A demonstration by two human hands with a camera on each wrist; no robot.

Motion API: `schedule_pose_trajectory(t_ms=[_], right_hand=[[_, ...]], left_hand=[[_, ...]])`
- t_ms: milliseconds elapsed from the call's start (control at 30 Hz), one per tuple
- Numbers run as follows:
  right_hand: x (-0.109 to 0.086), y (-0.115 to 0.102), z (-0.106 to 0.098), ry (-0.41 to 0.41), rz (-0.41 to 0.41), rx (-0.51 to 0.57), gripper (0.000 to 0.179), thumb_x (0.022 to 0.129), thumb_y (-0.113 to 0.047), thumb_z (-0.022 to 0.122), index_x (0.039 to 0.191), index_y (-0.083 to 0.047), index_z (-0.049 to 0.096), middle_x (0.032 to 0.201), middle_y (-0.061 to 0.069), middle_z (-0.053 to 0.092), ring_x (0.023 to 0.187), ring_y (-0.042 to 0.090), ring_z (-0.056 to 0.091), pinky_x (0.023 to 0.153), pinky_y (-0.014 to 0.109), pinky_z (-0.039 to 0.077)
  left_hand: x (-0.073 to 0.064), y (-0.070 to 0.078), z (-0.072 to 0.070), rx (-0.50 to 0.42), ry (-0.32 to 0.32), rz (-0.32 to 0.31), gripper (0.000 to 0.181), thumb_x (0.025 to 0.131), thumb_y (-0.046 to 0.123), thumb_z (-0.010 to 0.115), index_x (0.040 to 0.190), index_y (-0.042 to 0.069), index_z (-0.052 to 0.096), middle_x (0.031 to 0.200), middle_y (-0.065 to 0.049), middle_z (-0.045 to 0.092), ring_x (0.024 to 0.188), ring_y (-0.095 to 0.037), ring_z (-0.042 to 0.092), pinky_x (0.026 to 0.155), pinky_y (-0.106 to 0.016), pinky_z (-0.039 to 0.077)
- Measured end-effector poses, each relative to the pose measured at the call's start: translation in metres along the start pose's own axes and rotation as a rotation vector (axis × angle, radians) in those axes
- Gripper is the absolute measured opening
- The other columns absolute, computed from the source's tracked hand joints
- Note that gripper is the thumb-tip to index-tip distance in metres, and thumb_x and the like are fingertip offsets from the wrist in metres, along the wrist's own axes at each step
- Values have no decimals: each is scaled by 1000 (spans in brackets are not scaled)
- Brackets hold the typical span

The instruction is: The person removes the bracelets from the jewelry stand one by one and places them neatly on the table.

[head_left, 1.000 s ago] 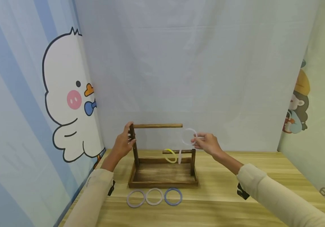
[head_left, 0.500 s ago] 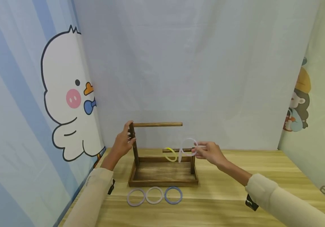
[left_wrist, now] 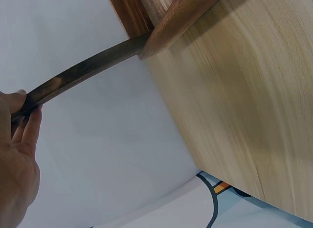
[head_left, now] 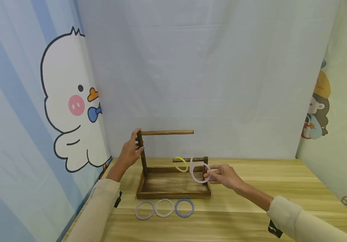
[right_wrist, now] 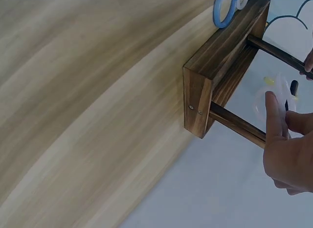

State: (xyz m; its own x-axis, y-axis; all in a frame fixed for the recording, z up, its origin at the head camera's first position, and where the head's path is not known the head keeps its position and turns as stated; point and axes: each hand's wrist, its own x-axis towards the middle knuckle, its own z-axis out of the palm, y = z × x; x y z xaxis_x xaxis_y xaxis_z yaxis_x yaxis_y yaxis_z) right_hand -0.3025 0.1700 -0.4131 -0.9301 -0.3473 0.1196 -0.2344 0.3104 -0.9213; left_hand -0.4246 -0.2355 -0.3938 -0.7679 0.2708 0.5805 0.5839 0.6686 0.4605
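Observation:
My right hand (head_left: pixel 226 176) pinches a pale lilac bangle (head_left: pixel 200 182) by its right side, in front of the right post of a dark wooden bangle stand (head_left: pixel 173 195). Its round face is turned toward the head camera. On the short lower bar (head_left: pixel 199 159) hang a yellow bangle (head_left: pixel 186 164) and, nearer the post, a whitish bangle (head_left: pixel 191 165) seen almost edge-on. My left hand (head_left: pixel 130 151) grips the top of the tall left post (left_wrist: pixel 83 70), thumb on one side and fingers on the other. The long upper bar (head_left: pixel 167 132) carries nothing.
On the wooden table (head_left: pixel 237 215), before the stand's tray, lie a lilac bangle (head_left: pixel 144 219), a white bangle (head_left: pixel 164 216) and a blue bangle (head_left: pixel 184 216) in a row. A pale curtain (head_left: pixel 221 84) hangs behind the table.
My right hand has lowered the pale lilac bangle from near the upper bar's free end to just below the lower bar. The left hand keeps its hold on the post.

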Motion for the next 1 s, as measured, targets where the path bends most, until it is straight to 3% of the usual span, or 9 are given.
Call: schedule_pose_trajectory(t_ms=[233,433,700,1000], right_hand=[[-13,19,9,-75,33,4,41,106,-2,57,137,24,48,108,28,74,99,44,74,85,44,65],[-23,33,14,-132,78,34,43,106,-2,57,136,26,46,109,29,73,99,41,75,83,40,66],[-29,50,17,-155,104,55,37,103,3,58,130,27,50,105,29,73,95,39,76,80,41,66],[-36,66,25,-175,165,67,31,102,3,59,125,24,57,101,25,76,88,30,78,74,34,67]], left_hand=[[0,-2,1,-12,-9,4,83,94,-8,71,159,10,24,120,-28,65,110,-47,70,89,-49,63],[0,-2,1,-9,5,23,83,92,-10,72,159,7,25,117,-28,65,107,-47,70,87,-50,64],[0,0,-1,0,7,27,83,94,-8,71,159,10,23,118,-28,66,108,-48,70,87,-50,64],[0,0,0,-10,5,36,82,93,-9,71,158,7,24,119,-29,66,107,-48,70,86,-51,64]])
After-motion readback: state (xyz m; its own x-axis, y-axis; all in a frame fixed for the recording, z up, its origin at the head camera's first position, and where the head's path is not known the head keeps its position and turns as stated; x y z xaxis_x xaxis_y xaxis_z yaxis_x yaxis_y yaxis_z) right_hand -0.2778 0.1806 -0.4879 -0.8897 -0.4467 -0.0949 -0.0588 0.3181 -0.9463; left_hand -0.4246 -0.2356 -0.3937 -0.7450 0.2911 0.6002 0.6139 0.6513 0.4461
